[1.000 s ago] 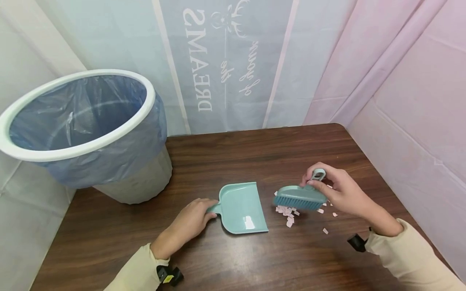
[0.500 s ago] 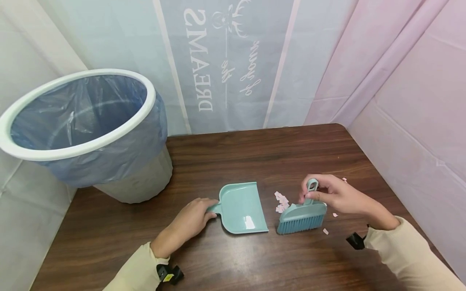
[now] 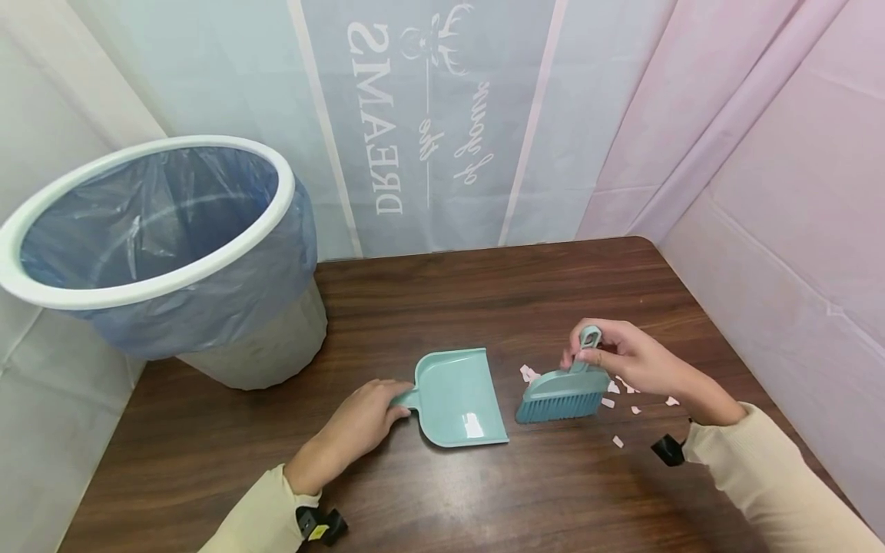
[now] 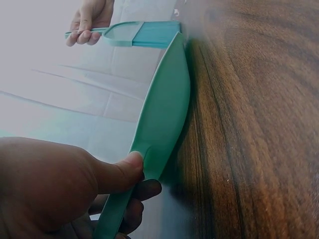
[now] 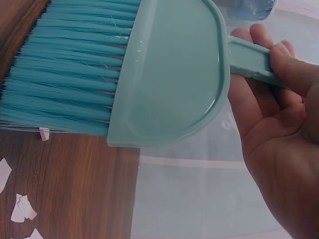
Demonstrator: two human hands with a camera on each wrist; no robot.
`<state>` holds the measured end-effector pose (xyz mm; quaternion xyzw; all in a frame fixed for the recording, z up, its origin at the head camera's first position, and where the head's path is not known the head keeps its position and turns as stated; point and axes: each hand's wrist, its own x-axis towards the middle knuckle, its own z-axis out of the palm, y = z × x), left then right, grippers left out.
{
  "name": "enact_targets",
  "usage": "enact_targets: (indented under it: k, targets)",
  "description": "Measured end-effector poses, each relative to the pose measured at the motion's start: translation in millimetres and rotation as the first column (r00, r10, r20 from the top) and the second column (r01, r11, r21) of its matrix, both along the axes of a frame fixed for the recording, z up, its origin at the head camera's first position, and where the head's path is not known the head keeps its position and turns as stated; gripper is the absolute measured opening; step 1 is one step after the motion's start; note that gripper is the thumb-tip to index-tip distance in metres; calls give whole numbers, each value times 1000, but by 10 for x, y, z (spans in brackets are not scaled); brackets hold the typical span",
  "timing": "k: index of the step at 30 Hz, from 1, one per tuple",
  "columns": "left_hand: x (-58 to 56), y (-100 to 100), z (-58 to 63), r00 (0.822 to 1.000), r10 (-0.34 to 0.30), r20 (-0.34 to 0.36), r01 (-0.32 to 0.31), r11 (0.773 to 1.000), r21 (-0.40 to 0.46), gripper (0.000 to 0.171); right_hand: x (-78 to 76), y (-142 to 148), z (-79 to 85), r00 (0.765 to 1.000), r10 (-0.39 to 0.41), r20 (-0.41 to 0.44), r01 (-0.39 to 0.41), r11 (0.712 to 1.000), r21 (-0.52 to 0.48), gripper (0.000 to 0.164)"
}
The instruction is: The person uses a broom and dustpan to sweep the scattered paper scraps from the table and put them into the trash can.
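Observation:
A mint-green dustpan (image 3: 456, 395) lies on the wooden table with its straight edge facing right. My left hand (image 3: 359, 422) grips its handle, the thumb (image 4: 127, 169) pressed on top in the left wrist view. To the right, my right hand (image 3: 639, 361) holds a small hand brush (image 3: 563, 395) by its handle, between thumb and fingers. The brush is upright with its teal bristles (image 5: 70, 69) pointing down, a short way from the dustpan's edge. Pink paper scraps (image 3: 528, 374) show behind the brush, which partly hides them. More scraps (image 5: 22, 208) lie scattered to its right.
A large bin (image 3: 263, 338) with a white rim and a blue bag liner stands at the back left of the table. Pale curtains (image 3: 442, 138) hang behind the table and at both sides. Each wrist carries a small black camera (image 3: 667, 451).
The brush first came toward me and turned more upright, then shifted slightly back and left. Some scraps appear spread differently around it. The left hand and dustpan have stayed put.

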<state>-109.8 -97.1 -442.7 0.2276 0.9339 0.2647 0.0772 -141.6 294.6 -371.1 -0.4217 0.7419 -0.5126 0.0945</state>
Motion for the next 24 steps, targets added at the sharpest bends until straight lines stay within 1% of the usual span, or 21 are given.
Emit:
enact_targets:
  k: [4, 6, 11, 14, 18, 21, 24]
  targets:
    - [6, -3, -6, 1000, 0, 3, 0, 1000, 1, 37, -19, -24, 18, 1000, -21, -6, 21, 1000, -7, 26]
    - [9, -3, -5, 1000, -3, 5, 3, 1000, 1, 37, -24, -40, 45, 999, -40, -15, 39, 999, -30, 26]
    - [6, -3, -2, 1000, -4, 3, 4, 1000, 6, 37, -47, -91, 121, 988, -133, -84, 124, 987, -100, 28]
    - [5, -3, -2, 1000, -4, 4, 4, 1000, 9, 37, -64, -118, 123, 965, -206, -160, 190, 976, -107, 30]
    - [9, -4, -2, 1000, -5, 3, 5, 1000, 6, 37, -15, -227, 194, 923, -273, -271, 253, 962, -107, 32]
    - [9, -4, -3, 1000, -8, -6, 8, 1000, 8, 37, 30, -312, 240, 898, -292, -329, 274, 956, -102, 32]
    - [12, -3, -2, 1000, -6, -5, 6, 1000, 7, 37, 17, -315, 161, 887, -295, -355, 285, 955, -83, 33]
